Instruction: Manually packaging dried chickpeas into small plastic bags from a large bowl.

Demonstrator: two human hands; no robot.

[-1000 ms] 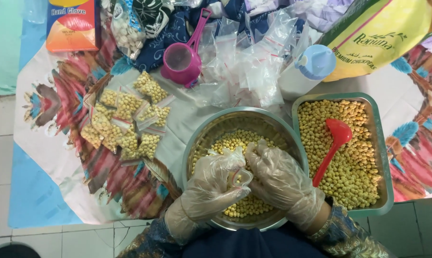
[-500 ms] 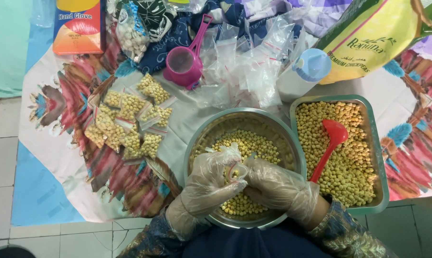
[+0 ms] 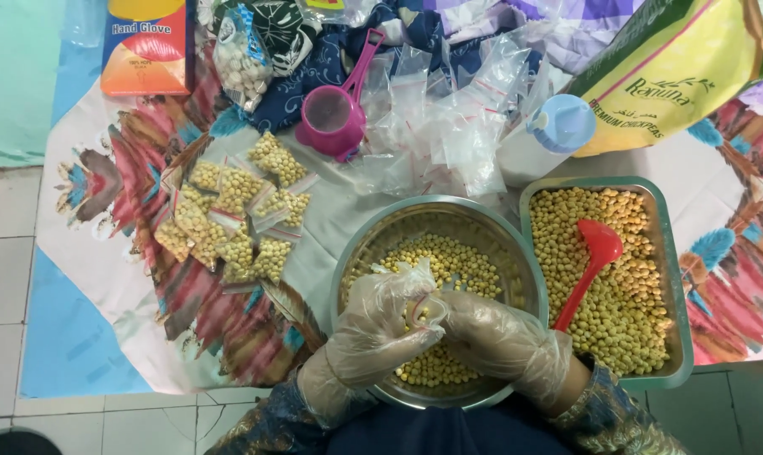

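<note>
Both gloved hands, left hand and right hand, pinch a small clear bag, crumpled and see-through, over the steel bowl of chickpeas; red scoop at three o'clock.

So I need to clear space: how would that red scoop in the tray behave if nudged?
The red scoop looks like thin plastic, so probably light and stiff. It lies loosely on the chickpeas in the tray, so a nudge would likely slide or tip it and scatter some.

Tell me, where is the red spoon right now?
The red spoon lies in the tray of chickpeas on the right, just right of the steel bowl and beyond the right hand.
</note>
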